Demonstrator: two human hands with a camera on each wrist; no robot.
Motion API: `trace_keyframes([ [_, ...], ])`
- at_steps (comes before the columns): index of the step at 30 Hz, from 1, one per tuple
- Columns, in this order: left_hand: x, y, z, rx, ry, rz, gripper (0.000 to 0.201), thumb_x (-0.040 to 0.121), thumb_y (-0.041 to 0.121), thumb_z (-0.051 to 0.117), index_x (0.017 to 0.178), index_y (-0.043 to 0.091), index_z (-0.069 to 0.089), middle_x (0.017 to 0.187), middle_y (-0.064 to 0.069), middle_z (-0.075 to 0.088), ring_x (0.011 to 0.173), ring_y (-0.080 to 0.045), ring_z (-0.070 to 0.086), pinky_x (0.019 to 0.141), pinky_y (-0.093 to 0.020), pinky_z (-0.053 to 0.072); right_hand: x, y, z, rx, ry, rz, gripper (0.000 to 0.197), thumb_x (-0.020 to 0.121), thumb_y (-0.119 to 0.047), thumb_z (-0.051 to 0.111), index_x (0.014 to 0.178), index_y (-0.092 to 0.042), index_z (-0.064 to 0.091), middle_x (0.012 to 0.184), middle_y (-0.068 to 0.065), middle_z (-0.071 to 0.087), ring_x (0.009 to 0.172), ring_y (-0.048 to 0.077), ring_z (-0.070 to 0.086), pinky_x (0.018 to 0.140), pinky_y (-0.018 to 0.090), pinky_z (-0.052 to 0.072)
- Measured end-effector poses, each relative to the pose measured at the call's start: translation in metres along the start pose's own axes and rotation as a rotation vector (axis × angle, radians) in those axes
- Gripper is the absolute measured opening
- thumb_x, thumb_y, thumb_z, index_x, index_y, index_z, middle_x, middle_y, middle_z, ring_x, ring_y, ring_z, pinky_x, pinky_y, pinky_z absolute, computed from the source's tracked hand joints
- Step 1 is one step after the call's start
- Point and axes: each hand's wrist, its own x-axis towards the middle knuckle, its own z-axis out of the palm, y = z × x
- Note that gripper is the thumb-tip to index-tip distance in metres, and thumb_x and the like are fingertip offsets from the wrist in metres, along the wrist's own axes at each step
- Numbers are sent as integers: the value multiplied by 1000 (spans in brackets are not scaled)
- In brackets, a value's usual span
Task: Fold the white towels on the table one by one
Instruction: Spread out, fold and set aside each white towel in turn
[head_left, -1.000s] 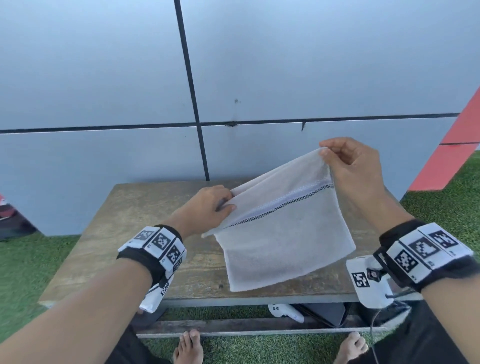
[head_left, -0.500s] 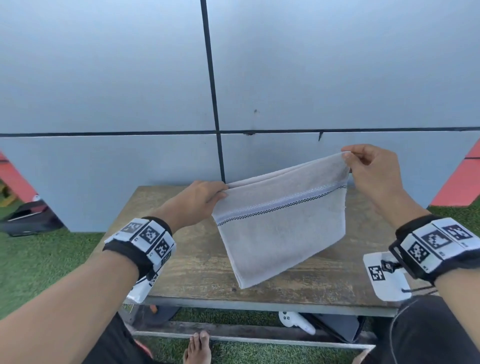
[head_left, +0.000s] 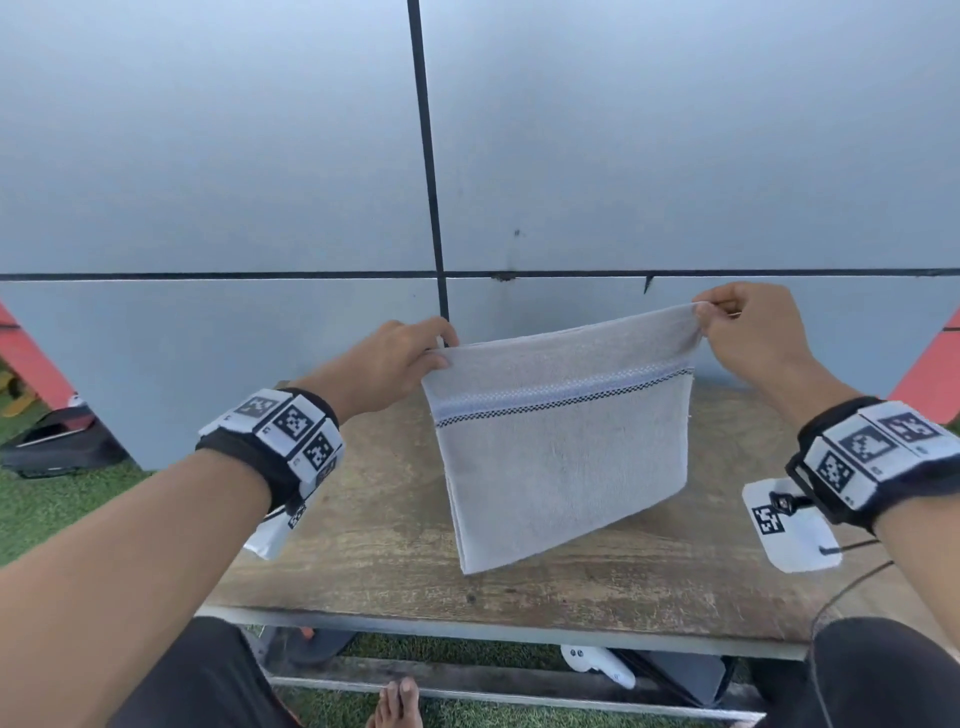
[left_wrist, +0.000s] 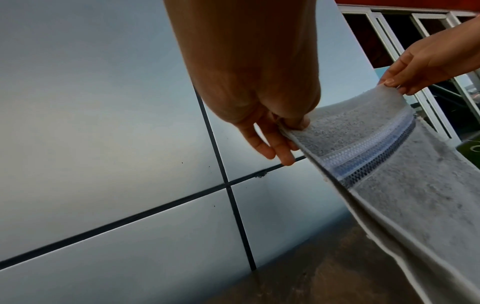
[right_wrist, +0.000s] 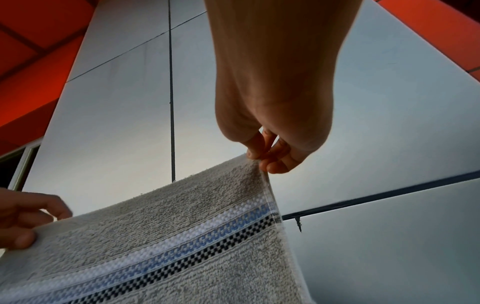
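A white towel (head_left: 563, 457) with a blue and black checked stripe hangs doubled over the wooden table (head_left: 363, 545), its lower left corner near the tabletop. My left hand (head_left: 410, 353) pinches the towel's top left corner, and my right hand (head_left: 748, 332) pinches the top right corner, held a little higher. In the left wrist view the thumb and fingers of the left hand (left_wrist: 291, 123) clamp the folded towel (left_wrist: 389, 164) edge. In the right wrist view the right hand (right_wrist: 262, 156) pinches the corner of the towel (right_wrist: 182, 226). No other towels show on the table.
A grey panelled wall (head_left: 260, 156) stands right behind the table. Green turf (head_left: 47, 509) surrounds it, with a dark bag (head_left: 57, 441) at the left. A white controller (head_left: 597, 670) and dark items lie under the table. My bare foot (head_left: 397, 706) is near its front edge.
Both hands have lifted the towel and drawn its top edge taut and more level. The left hand rose more; the towel now hangs squarer over the table.
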Motion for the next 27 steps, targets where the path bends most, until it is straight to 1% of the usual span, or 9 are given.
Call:
trace_keyframes([
  [4,32,0,-18,24,119,-123,16,99,11,54,101,5,69,72,3,57,68,-18,53,67,-24,37,24,-10,2,45,1,10,13,93,-10,62,87,-20,68,89,11,71,90,31,71,90,46,58],
  [6,44,3,-28,4,218,-153,17,99,9,54,101,2,69,70,4,53,67,-18,48,63,-19,33,34,-16,0,94,34,1,17,94,-8,61,86,-21,66,93,14,72,85,25,72,82,36,59],
  [9,48,4,-36,-59,378,-166,18,99,8,54,104,4,70,82,-2,62,71,-19,51,64,-17,34,34,-21,-5,183,85,-40,14,97,-4,56,99,-14,66,93,13,70,67,2,67,66,11,53],
  [12,35,-1,-23,-139,445,-171,14,97,9,58,102,7,71,90,-7,70,79,-23,59,75,-22,43,14,-11,-5,198,47,-60,13,99,-3,54,102,-11,64,93,10,68,72,7,66,66,10,54],
  [14,17,-8,-3,-190,368,-199,12,96,11,61,100,10,72,89,-3,71,79,-19,61,76,-24,48,-9,8,-1,129,-50,-27,11,99,-5,56,100,-12,65,89,5,68,74,14,62,64,16,51],
  [17,-19,-23,36,-202,105,-241,11,93,12,66,91,18,75,79,8,69,70,0,60,65,-14,42,-49,42,6,-73,-361,-3,9,97,-7,61,95,-12,69,80,-2,67,67,7,55,63,16,41],
  [21,-57,-39,78,-207,-360,-314,14,89,18,73,81,29,75,77,18,71,74,-1,64,80,-33,54,-88,73,13,-252,-818,10,10,97,-10,61,93,-16,69,78,-4,72,59,-3,57,57,8,40],
  [23,-64,-38,86,-222,-563,-356,24,89,20,73,73,38,68,68,22,69,67,5,63,80,-29,52,-95,81,17,-298,-1019,49,11,98,-11,60,94,-17,68,74,-8,73,62,-8,62,63,11,41],
  [27,-59,-36,89,-186,-657,-410,17,90,23,72,78,34,68,76,10,75,58,8,63,73,-20,47,-89,89,26,-308,-1126,125,12,99,-11,58,94,-16,68,81,-3,77,79,9,72,71,22,46],
])
